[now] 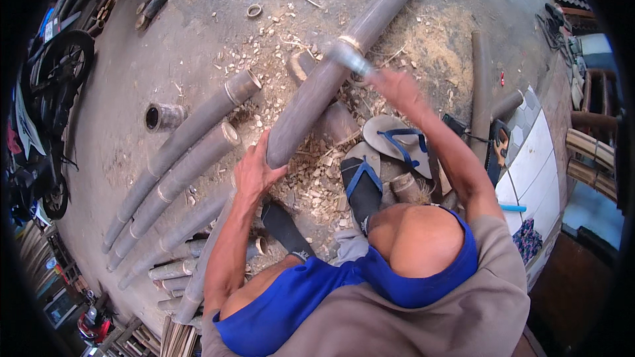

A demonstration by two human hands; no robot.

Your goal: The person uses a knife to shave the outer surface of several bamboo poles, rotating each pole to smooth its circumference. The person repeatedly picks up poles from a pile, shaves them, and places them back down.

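A thick grey-brown bamboo pole (307, 102) slants from near my left knee up to the far right. It rests across a shorter bamboo piece (338, 125) on the floor. My left hand (254, 168) grips its near end, thumb and fingers against the side. Around its middle runs a pale cut ring at a joint. Beside that ring, my right hand (395, 92) is closed on a short, pale metallic tool (354, 61) smeared by motion. The tool's exact kind cannot be made out. It overlaps the pole, but whether it touches is unclear.
Several bamboo poles (178, 145) lie at left beside a short bamboo piece (165, 117). Wood chips (311, 188) litter the floor. A loose sandal (395, 137) lies near my foot. A wooden-handled saw (503, 145) lies by white tiles (532, 165) at right. A motorcycle (56, 73) stands far left.
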